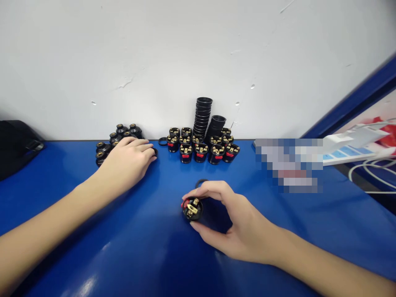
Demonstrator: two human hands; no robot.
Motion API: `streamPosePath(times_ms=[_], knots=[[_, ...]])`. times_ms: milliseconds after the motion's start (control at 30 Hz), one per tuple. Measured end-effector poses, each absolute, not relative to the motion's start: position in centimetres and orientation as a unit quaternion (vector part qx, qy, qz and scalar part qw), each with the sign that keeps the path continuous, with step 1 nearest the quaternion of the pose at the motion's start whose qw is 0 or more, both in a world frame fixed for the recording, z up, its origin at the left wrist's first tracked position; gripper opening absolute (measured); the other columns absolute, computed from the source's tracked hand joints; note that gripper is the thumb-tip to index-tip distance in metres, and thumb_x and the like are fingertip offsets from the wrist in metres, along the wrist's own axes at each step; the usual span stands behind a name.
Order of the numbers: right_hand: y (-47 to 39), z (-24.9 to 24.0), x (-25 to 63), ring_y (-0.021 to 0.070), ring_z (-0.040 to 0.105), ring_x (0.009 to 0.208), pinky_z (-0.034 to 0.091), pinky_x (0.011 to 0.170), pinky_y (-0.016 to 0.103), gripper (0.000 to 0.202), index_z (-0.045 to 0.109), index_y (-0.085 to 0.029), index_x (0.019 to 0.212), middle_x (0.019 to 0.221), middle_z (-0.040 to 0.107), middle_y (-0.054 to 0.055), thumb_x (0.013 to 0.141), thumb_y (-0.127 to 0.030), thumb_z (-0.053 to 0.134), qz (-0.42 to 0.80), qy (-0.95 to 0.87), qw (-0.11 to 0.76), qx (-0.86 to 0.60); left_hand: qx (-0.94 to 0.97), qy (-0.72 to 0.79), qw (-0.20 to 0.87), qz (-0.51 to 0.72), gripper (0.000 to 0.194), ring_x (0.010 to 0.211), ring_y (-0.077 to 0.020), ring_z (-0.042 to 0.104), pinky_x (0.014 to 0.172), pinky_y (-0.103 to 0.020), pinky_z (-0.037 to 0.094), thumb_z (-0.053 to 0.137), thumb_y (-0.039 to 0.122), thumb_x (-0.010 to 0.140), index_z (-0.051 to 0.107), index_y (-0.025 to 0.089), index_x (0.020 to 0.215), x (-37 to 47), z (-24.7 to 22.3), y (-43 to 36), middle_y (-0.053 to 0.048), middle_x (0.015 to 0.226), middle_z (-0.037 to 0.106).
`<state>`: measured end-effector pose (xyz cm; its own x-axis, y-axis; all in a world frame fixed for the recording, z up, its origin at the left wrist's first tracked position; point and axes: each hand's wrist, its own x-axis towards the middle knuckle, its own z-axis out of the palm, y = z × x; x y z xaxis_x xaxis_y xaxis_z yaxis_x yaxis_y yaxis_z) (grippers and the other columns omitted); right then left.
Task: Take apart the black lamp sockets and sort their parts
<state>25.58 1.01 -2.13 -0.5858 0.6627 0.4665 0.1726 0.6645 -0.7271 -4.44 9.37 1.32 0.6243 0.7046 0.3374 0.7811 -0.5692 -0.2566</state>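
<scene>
My right hand (pixel 236 225) grips a black lamp holder body (pixel 187 215) between thumb and fingers, low over the table. Brass terminals show in its open top, and a red switch piece sits on its left side. My left hand (pixel 133 156) is at the back left, palm down beside a group of black lamp holder caps (pixel 101 157) with brass centres. Its fingers are bent, and a dark rounded edge (pixel 155 153) shows beyond them; most of that piece is hidden. A loose black ring (pixel 201 182) lies just behind my right hand.
Several lamp holder bodies (pixel 201 152) with red switches stand near the wall (pixel 173 62). Behind them rise two stacks of black threaded rings (pixel 202 117). Another ring (pixel 162 141) lies left of them. A black bag-like object (pixel 17 148) is at far left; white cables (pixel 368 169) hang at right.
</scene>
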Motion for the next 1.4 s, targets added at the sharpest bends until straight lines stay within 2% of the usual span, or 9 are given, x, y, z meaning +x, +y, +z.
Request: streamPosePath(times_ms=[200,367,500,700,900,1000,1167,1300,1400], knots=[[1.1,-1.8,25.6,0.0174,0.075,0.108,0.062,0.098,0.033,0.048,0.051,-0.024,0.139,0.122,0.072,0.005,0.097,-0.009,0.069,0.326,-0.836,0.359,-0.255,-0.862,-0.442,0.250,-0.009,0.035,0.117,-0.0368,0.071,0.104,-0.055,0.049,0.051,0.026,0.105,0.082,0.019,0.091,-4.5,2.1,12.2,-0.012,0.113,0.083],[1.1,-1.6,25.7,0.0167,0.074,0.108,0.061,0.097,0.032,0.047,0.050,-0.026,0.138,0.122,0.072,0.003,0.098,-0.009,0.068,0.326,-0.840,0.352,-0.253,-0.819,-0.512,0.259,0.020,0.031,0.117,-0.0384,0.065,0.094,-0.047,0.051,0.058,0.027,0.103,0.087,0.018,0.102,-3.6,3.0,13.5,-0.014,0.123,0.078],[1.1,-1.8,25.9,0.0172,0.074,0.111,0.061,0.100,0.032,0.049,0.050,-0.027,0.140,0.126,0.072,0.003,0.098,-0.011,0.068,0.306,-0.844,0.354,-0.262,-0.800,-0.530,0.279,0.039,0.033,0.114,-0.0399,0.063,0.095,-0.050,0.048,0.056,0.027,0.103,0.088,0.017,0.103,-3.2,2.9,13.8,-0.016,0.116,0.075],[1.3,-2.3,26.0,0.0226,0.065,0.134,0.053,0.116,0.040,0.053,0.050,-0.023,0.147,0.142,0.068,0.010,0.099,-0.016,0.070,0.248,-0.855,0.359,-0.280,-0.787,-0.530,0.314,0.026,0.035,0.112,-0.0446,0.061,0.098,-0.060,0.042,0.055,0.028,0.103,0.087,0.013,0.098,-3.4,3.0,14.0,-0.021,0.111,0.074],[1.5,-2.2,26.0,0.0251,0.067,0.115,0.057,0.103,0.044,0.045,0.058,-0.020,0.136,0.123,0.072,0.010,0.096,-0.024,0.079,0.218,-0.851,0.370,-0.304,-0.788,-0.536,0.301,0.037,0.034,0.108,-0.0418,0.064,0.095,-0.057,0.042,0.054,0.025,0.102,0.087,0.016,0.100,-3.2,3.5,13.9,-0.018,0.107,0.075],[1.5,-2.1,26.0,0.0236,0.066,0.110,0.057,0.099,0.042,0.036,0.062,-0.021,0.130,0.117,0.073,0.007,0.097,-0.024,0.078,0.223,-0.851,0.363,-0.308,-0.794,-0.540,0.280,0.016,0.034,0.107,-0.0397,0.065,0.094,-0.055,0.043,0.053,0.025,0.102,0.086,0.017,0.100,-3.2,3.4,13.8,-0.017,0.107,0.077],[1.6,-2.2,26.0,0.0224,0.065,0.115,0.054,0.104,0.041,0.035,0.061,-0.021,0.134,0.122,0.073,0.007,0.100,-0.018,0.071,0.227,-0.854,0.362,-0.297,-0.804,-0.537,0.255,-0.018,0.031,0.107,-0.0401,0.065,0.093,-0.055,0.044,0.057,0.027,0.102,0.086,0.018,0.099,-3.3,2.9,13.8,-0.017,0.109,0.077],[1.5,-2.2,26.0,0.0257,0.063,0.120,0.052,0.108,0.046,0.040,0.058,-0.020,0.135,0.127,0.071,0.009,0.098,-0.020,0.075,0.192,-0.852,0.366,-0.321,-0.804,-0.521,0.270,-0.102,0.032,0.114,-0.0433,0.065,0.096,-0.059,0.047,0.057,0.031,0.104,0.079,0.013,0.117,-2.5,3.3,12.7,-0.022,0.122,0.072],[1.5,-2.2,26.1,0.0304,0.063,0.116,0.054,0.101,0.051,0.050,0.060,-0.021,0.130,0.127,0.068,0.011,0.089,-0.029,0.088,0.170,-0.839,0.339,-0.389,-0.880,-0.405,0.148,-0.198,0.027,0.108,-0.0324,0.067,0.096,-0.049,0.054,0.053,0.029,0.107,0.074,0.015,0.118,-1.0,4.4,10.1,-0.015,0.115,0.071]])
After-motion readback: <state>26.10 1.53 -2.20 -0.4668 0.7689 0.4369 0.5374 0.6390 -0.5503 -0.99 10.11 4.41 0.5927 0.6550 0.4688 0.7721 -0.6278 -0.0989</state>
